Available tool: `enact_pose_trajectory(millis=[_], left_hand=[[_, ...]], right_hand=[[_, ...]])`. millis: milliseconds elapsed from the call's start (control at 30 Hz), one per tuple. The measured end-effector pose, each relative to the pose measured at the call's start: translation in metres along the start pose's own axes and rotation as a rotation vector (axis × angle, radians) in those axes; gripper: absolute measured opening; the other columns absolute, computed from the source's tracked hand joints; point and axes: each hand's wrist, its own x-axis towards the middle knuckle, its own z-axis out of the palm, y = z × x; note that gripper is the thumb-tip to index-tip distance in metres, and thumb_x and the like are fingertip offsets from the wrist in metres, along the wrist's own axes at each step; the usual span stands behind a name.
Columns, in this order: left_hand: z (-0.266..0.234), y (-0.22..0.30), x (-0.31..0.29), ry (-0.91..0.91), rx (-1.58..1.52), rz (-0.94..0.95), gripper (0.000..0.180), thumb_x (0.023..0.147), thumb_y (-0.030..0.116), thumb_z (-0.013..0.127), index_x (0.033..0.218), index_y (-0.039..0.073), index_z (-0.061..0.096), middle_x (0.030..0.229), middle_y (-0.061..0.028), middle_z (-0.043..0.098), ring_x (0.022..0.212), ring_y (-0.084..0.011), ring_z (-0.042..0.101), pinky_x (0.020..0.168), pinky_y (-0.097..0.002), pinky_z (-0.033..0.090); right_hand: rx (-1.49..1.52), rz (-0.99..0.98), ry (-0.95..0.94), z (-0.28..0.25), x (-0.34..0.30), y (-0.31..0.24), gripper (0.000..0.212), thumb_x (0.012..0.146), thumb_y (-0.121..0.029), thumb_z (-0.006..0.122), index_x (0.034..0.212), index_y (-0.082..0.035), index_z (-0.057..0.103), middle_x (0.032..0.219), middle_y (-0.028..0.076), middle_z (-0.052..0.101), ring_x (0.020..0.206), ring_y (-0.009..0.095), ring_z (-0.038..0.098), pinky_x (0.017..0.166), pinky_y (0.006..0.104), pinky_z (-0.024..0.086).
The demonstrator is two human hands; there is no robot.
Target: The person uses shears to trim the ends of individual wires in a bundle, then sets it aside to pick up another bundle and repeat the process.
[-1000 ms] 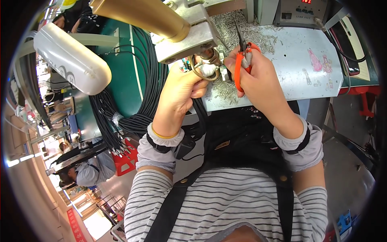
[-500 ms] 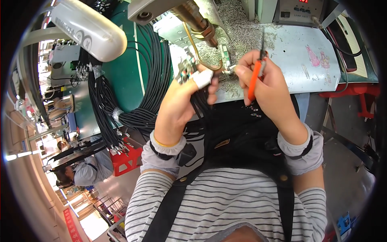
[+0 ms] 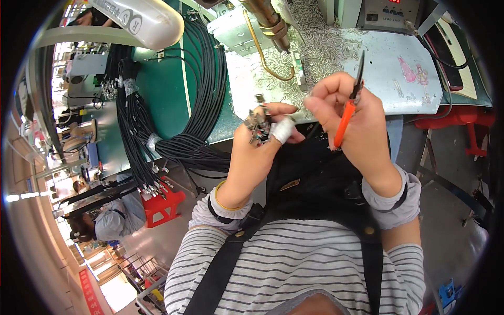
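My left hand (image 3: 252, 157) is closed around a bunch of black cables with small metal connectors (image 3: 259, 126) standing out above the fingers. White tape (image 3: 283, 129) wraps one of its digits. The cables' lower run blends into the black apron. My right hand (image 3: 359, 118) grips an orange-handled tool (image 3: 345, 123) with a slim, dark, pointed end, its exact kind unclear. The thumb and forefinger come near each other; nothing I can make out lies between them. Beyond both hands, a machine's brass-coloured head (image 3: 270, 26) points down at a small upright fixture (image 3: 299, 71).
Small metal pins (image 3: 336, 47) lie scattered over the worktop. Thick bundles of black cables (image 3: 202, 105) curve across the green mat (image 3: 163, 110) at left. A white cylinder (image 3: 144, 23) overhangs the far left. A control box (image 3: 388, 13) stands far right. A person (image 3: 118, 218) sits at left.
My left hand has come back from the machine head toward my body, carrying the cable bunch. My right hand has shifted slightly right, and the orange-handled tool leans more to the right.
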Motion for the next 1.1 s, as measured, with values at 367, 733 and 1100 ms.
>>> enact_pose_trajectory(millis=[367, 733, 1100], left_hand=[[-0.016, -0.005, -0.002, -0.029, -0.343, 0.023, 0.027, 0.085, 0.010, 0.049, 0.108, -0.004, 0.049, 0.076, -0.0083, 0.054, 0.069, -0.0166, 0.055, 0.063, -0.0277, 0.045], [-0.016, 0.006, -0.002, -0.052, -0.543, 0.100, 0.032, 0.085, 0.012, 0.049, 0.112, -0.004, 0.041, 0.076, -0.0107, 0.054, 0.067, -0.0200, 0.055, 0.061, -0.0307, 0.047], [-0.007, -0.012, -0.001, -0.195, -0.025, -0.042, 0.019, 0.084, 0.006, 0.050, 0.101, -0.002, 0.050, 0.082, -0.0080, 0.057, 0.072, -0.0131, 0.057, 0.065, -0.0247, 0.048]], right_hand=[[-1.427, 0.016, -0.582, -0.021, -0.044, 0.050, 0.021, 0.068, -0.014, 0.066, 0.088, -0.010, 0.061, 0.060, 0.007, 0.055, 0.049, 0.021, 0.054, 0.044, 0.0293, 0.041], [-1.203, -0.311, -0.755, -0.014, -0.040, 0.071, 0.023, 0.070, -0.010, 0.064, 0.092, -0.008, 0.061, 0.061, 0.005, 0.056, 0.049, 0.020, 0.054, 0.043, 0.0298, 0.042], [0.048, -0.097, -0.120, -0.003, 0.009, 0.020, 0.015, 0.074, 0.001, 0.060, 0.089, 0.002, 0.060, 0.100, 0.011, 0.058, 0.070, 0.013, 0.057, 0.061, 0.0223, 0.046]])
